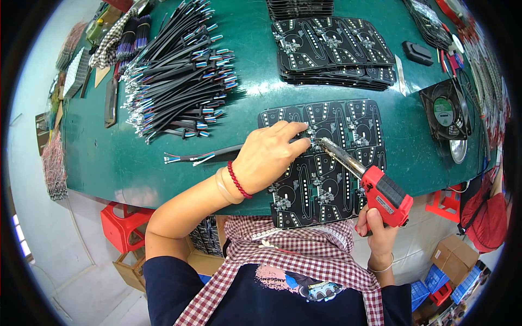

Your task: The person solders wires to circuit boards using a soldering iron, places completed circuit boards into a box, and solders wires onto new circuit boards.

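Green table (109,157): left hand (274,145) pinches a cable (217,155) over a board (296,187), right hand (375,225) grips a soldering gun (383,190); joint seemingly unfinished, cable pile (apparently unattached) left.

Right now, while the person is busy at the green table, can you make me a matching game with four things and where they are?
Things:
1. soldering gun
2. cooling fan
3. heap of black cables
4. beaded bracelet

Places:
A. near the right edge of the table
B. around the left wrist
C. in the right hand
D. on the left part of the table, toward the far side

Right pairs: 1-C, 2-A, 3-D, 4-B
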The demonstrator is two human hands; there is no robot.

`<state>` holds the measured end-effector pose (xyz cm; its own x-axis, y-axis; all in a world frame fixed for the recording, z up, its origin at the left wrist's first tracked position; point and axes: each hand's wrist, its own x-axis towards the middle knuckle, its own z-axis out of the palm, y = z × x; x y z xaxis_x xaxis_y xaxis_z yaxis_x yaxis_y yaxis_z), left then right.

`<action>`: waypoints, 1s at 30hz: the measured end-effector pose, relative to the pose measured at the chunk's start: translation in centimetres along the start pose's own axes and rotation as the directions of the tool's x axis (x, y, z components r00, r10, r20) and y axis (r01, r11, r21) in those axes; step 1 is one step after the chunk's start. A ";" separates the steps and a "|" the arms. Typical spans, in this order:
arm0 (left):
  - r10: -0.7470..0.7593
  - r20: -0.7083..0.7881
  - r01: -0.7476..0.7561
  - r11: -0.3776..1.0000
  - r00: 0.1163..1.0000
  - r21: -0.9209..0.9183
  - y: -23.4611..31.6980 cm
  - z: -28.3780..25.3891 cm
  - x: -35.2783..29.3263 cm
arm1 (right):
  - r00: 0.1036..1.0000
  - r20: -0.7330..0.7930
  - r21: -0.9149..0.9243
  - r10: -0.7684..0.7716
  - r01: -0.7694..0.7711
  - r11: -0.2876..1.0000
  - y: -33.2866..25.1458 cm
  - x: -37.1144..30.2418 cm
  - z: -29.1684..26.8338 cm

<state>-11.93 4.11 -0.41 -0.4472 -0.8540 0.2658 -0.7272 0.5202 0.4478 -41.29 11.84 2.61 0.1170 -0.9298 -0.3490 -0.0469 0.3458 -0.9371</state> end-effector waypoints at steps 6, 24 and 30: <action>0.002 0.023 -0.003 1.000 1.000 0.020 0.2 -0.1 0.0 | 1.000 0.016 -0.028 -0.010 0.010 1.000 -0.1 0.1 -0.2; 0.002 0.001 -0.002 0.998 1.000 0.065 0.6 0.2 -0.1 | 0.999 0.051 0.011 0.014 -0.015 1.000 0.0 0.3 -1.2; 0.018 -0.001 -0.017 0.996 1.000 0.082 0.7 0.2 -0.2 | 1.000 -0.008 -0.015 0.019 -0.019 1.000 -0.5 0.3 -1.0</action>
<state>-12.45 4.65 -0.37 -0.4594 -0.8448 0.2745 -0.7596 0.5338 0.3717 -42.21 11.25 2.98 0.1081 -0.9240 -0.3668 -0.0642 0.3617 -0.9301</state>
